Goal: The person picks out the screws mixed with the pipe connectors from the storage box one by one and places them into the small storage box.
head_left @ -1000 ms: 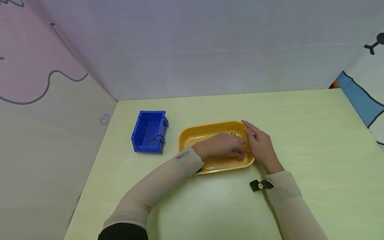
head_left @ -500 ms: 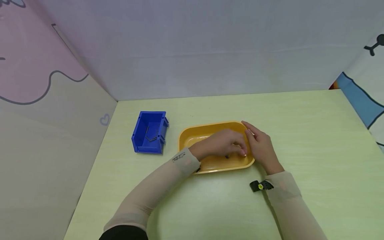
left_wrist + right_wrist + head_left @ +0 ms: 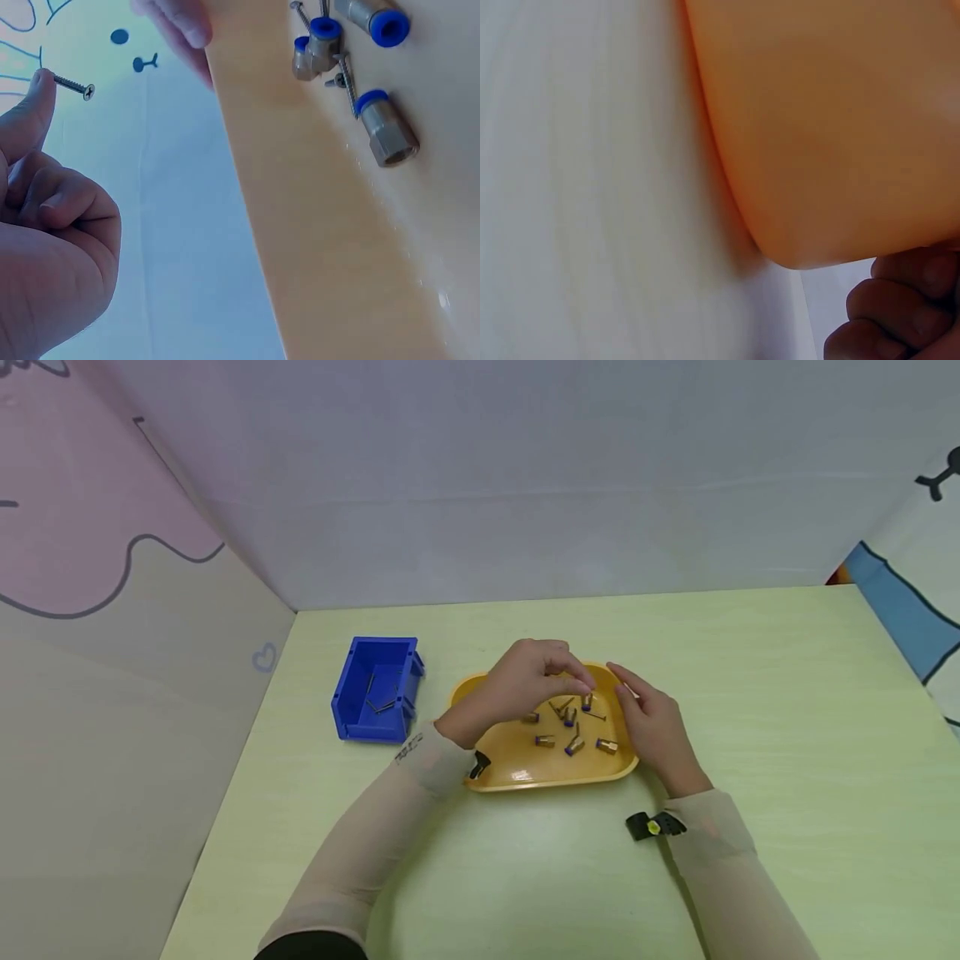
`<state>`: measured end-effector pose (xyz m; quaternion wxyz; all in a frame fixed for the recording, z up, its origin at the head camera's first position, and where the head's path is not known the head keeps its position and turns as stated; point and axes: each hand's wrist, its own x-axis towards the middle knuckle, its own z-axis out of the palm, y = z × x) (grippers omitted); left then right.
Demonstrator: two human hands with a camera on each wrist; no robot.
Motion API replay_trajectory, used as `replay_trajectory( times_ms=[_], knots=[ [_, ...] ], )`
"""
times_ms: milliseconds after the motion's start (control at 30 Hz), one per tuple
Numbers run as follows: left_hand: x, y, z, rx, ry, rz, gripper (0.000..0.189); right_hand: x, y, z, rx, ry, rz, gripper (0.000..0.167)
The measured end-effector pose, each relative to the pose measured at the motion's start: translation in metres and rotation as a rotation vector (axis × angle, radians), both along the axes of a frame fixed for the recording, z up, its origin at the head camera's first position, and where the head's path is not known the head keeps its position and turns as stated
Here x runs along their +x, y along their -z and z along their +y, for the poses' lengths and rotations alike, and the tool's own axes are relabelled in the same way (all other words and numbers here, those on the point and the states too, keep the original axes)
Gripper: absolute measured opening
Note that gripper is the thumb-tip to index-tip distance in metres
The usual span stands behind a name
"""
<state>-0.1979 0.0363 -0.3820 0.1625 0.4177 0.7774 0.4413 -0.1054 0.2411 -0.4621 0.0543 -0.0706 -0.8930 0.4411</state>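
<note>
Above the far side of the yellow tray (image 3: 555, 772), my left hand (image 3: 517, 681) pinches a screw (image 3: 73, 85) between thumb and forefinger. The screw's cross-slot head points away from the fingertips in the left wrist view. My right hand (image 3: 656, 731) grips the tray's right end, with curled fingers (image 3: 892, 307) against its outside in the right wrist view. Inside the tray lie several brass-coloured push-in tube fittings with blue collars, such as one fitting (image 3: 388, 129) near the front. Several screws lie among them, including a loose screw (image 3: 347, 86). My left hand and forearm cover the tray's left part.
A blue bin (image 3: 382, 652) with several thin screws in it stands left of the tray. Pale green tabletop (image 3: 787, 710) extends to the right and in front. A light cloth wall (image 3: 555, 543) rises behind the table.
My left hand has lifted out of the tray's right part and moved up and left, now with a screw. The fittings have come into view. The right hand stays on the tray's end.
</note>
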Motion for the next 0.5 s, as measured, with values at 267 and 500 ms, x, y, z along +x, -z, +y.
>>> replay_trajectory(
  times_ms=[267,500],
  knots=[
    [-0.005,-0.003,-0.022,0.042,-0.132,0.050,0.010,0.001,0.003,0.000,-0.018,0.004,0.003,0.044],
    [-0.012,-0.014,-0.049,0.088,-0.271,0.028,0.009,0.002,0.002,-0.001,-0.012,0.008,0.012,0.044]
  ],
)
